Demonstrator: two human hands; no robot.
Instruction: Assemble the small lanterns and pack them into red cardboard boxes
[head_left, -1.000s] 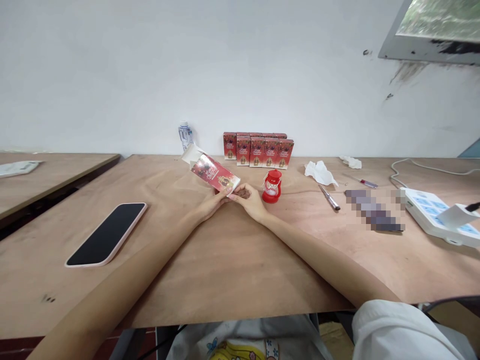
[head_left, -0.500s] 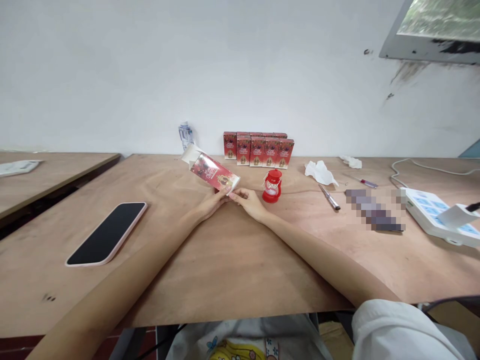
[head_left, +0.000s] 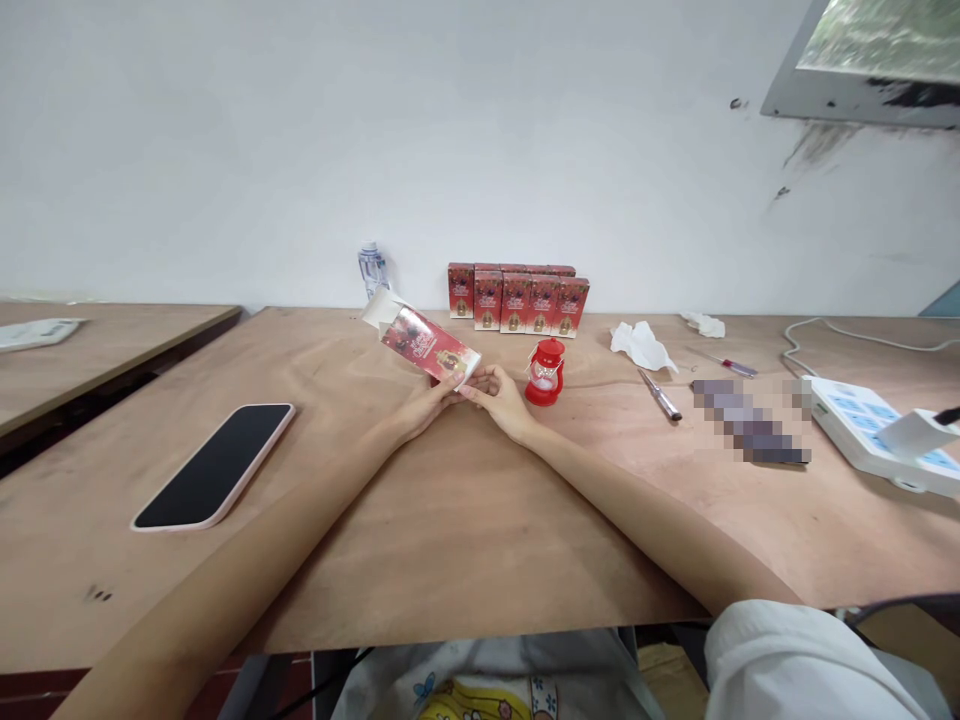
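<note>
Tilted above the table is a red printed cardboard box (head_left: pixel 426 342), its flaps standing open at the upper left end. My left hand (head_left: pixel 429 402) grips its lower right end, the thumb on the front face and the other fingers mostly hidden behind. At that same end, my right hand (head_left: pixel 501 402) pinches the bottom edge between thumb and fingers. A small red lantern (head_left: pixel 545 374) with a clear middle stands upright just right of my right hand, apart from it.
Several red boxes (head_left: pixel 516 303) stand in rows by the wall, with a bottle (head_left: pixel 372 270) to their left. A phone (head_left: pixel 216 468) lies at left. Crumpled tissue (head_left: pixel 643 346), a metal pen-like tool (head_left: pixel 660 396), a screwdriver (head_left: pixel 735 367) and a power strip (head_left: pixel 862 420) lie at right.
The fingers of my right hand have shifted slightly at the box's lower end. The box and my left hand stay almost still.
</note>
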